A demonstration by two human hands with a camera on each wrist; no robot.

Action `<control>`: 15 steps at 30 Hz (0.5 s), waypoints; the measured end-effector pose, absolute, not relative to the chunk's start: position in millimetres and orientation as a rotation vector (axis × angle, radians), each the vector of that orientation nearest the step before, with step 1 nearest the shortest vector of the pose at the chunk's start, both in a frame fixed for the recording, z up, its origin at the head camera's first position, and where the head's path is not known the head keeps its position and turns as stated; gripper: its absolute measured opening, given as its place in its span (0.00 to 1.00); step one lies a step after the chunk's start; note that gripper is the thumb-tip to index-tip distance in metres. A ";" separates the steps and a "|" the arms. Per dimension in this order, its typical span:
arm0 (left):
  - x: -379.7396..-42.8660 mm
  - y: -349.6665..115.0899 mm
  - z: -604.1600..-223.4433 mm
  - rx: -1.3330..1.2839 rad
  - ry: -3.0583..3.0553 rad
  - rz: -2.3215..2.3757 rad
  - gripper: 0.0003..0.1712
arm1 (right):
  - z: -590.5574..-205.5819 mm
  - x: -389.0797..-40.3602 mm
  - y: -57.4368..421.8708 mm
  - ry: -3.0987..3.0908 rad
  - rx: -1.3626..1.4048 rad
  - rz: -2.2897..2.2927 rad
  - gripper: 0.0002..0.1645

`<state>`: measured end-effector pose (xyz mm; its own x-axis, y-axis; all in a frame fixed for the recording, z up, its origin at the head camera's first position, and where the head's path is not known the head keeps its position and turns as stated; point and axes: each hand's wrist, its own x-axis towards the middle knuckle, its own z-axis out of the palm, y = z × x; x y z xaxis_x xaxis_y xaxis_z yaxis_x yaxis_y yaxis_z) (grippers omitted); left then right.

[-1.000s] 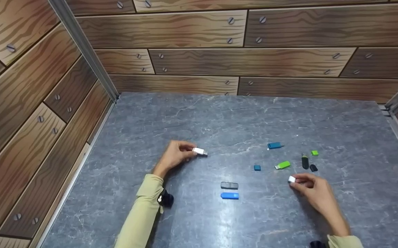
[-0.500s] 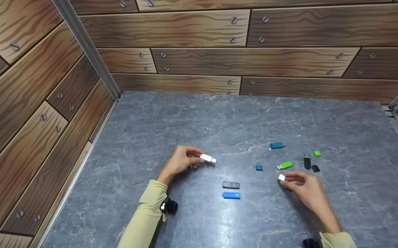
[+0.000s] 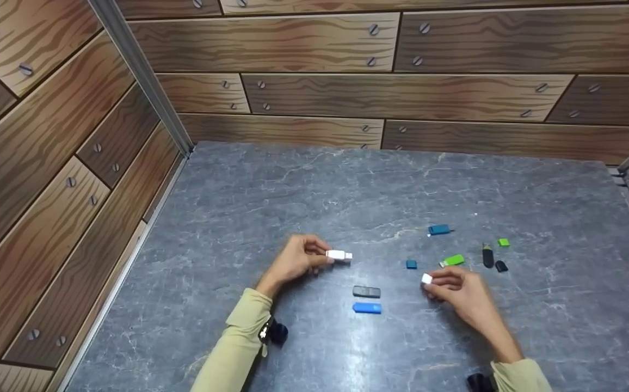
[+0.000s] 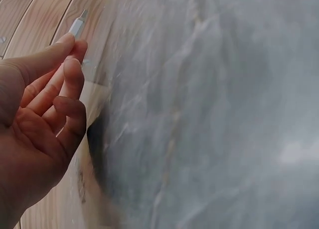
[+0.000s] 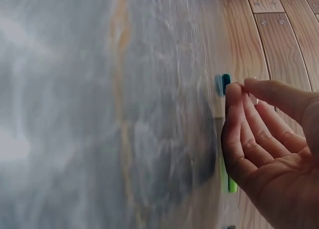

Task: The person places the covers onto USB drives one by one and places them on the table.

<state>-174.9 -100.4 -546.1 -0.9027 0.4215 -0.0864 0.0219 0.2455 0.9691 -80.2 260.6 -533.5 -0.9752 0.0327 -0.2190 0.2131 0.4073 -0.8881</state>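
Between thumb and fingers my left hand (image 3: 295, 261) pinches a white USB stick (image 3: 338, 255), its metal plug pointing right. The left wrist view shows the same USB stick (image 4: 77, 27) beyond the fingertips. My right hand (image 3: 469, 296) pinches a small white cap (image 3: 427, 279), mostly hidden by the fingers in the right wrist view. Beside that hand lie a green USB stick (image 3: 452, 260) and a teal cap (image 3: 411, 264). A grey USB stick (image 3: 367, 292) and a blue USB stick (image 3: 367, 308) lie in parallel between the two hands.
Farther back on the grey marbled table (image 3: 271, 190) lies a teal USB stick (image 3: 439, 230). To the right are a black USB stick (image 3: 488, 256), a black cap (image 3: 501, 266) and a green cap (image 3: 504, 242). Wood-patterned walls (image 3: 314, 98) bound the table.
Both hands have come closer together. The left hand has moved right and nearer with the white USB stick, which has turned level; the right hand has moved left with the white cap.
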 end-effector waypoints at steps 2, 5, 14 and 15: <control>-173.0 -98.2 -546.7 0.412 2.177 1.708 0.13 | -534.0 -81.6 257.3 2.502 0.172 -1.609 0.21; -170.4 -94.4 -547.6 0.418 2.154 1.715 0.13 | -535.4 -83.8 252.7 2.511 0.108 -1.606 0.19; -162.1 -83.1 -547.2 0.479 2.230 1.684 0.12 | -540.8 -88.6 237.4 2.397 -0.028 -1.740 0.21; -161.2 -82.1 -547.4 0.478 2.236 1.682 0.12 | -541.0 -88.9 235.6 2.386 -0.039 -1.744 0.21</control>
